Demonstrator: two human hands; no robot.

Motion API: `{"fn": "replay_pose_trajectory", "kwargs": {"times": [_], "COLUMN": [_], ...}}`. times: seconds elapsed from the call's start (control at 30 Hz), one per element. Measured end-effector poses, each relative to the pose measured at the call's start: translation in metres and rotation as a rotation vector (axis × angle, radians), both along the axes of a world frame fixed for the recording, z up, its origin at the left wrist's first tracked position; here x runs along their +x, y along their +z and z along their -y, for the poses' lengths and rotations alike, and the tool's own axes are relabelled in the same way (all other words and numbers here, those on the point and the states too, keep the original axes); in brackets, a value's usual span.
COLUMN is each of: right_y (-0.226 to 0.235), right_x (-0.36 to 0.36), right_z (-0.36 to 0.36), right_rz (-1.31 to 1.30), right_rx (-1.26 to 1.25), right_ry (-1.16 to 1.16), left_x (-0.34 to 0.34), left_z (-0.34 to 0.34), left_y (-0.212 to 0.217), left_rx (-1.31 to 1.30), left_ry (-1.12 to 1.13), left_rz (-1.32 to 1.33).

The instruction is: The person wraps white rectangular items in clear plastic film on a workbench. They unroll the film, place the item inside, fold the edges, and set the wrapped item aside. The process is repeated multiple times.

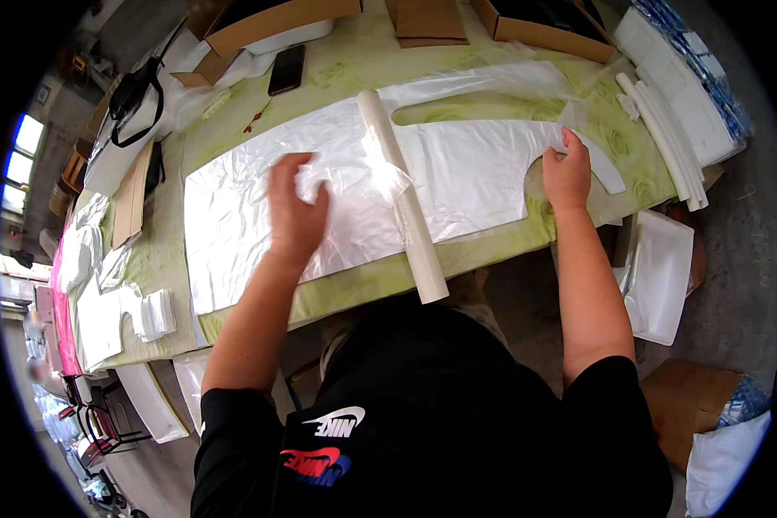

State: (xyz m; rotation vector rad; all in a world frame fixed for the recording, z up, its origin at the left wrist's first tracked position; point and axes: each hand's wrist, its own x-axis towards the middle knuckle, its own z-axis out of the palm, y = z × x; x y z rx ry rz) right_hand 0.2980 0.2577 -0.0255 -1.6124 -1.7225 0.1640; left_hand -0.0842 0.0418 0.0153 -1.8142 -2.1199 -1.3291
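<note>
A thin white plastic apron (233,207) is spread flat over the table, its wide part to the left and its curved, narrow straps to the right. Across its middle lies a pale roll (416,233), with crumpled clear film around its midsection and its near end past the table edge. My left hand (296,211) hovers over the wide part, slightly blurred, thumb and fingers apart and empty. At the right, my right hand (567,173) is by the curved cutout, fingertips at the strap's edge, thumb and forefinger apart. Whether it touches the film is unclear.
A green patterned cover (354,289) lies on the table. Along the back are a phone (287,69) and open cardboard boxes (544,30). White tubes (665,142) lie at the right; folded white pieces (153,315) sit left. A white bin (660,276) stands below the right edge.
</note>
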Motion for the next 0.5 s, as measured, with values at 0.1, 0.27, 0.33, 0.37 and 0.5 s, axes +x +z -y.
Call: {"fn": "replay_pose_trajectory", "kwargs": {"times": [0.1, 0.27, 0.33, 0.37, 0.5], "right_y": [-0.002, 0.006, 0.025, 0.033, 0.044], "right_x": [0.002, -0.002, -0.035, -0.054, -0.108], "right_z": [-0.001, 0.023, 0.07, 0.095, 0.154], "right_rz": [-0.011, 0.084, -0.04, -0.103, -0.135], "right_rx": [0.01, 0.294, 0.288, 0.264, 0.017], "right_ry": [0.033, 0.375, 0.689, 0.847, 1.242], "left_x": [0.045, 0.06, 0.063, 0.063, 0.054], "left_z": [-0.007, -0.01, -0.007, -0.007, -0.009], "left_y": [-0.01, -0.012, -0.011, -0.011, -0.012], "left_rx": [-0.084, -0.403, -0.44, -0.448, -0.394], "left_ry": [-0.234, -0.138, -0.116, -0.119, -0.159], "left_rz": [0.015, -0.084, -0.129, -0.131, -0.098]}}
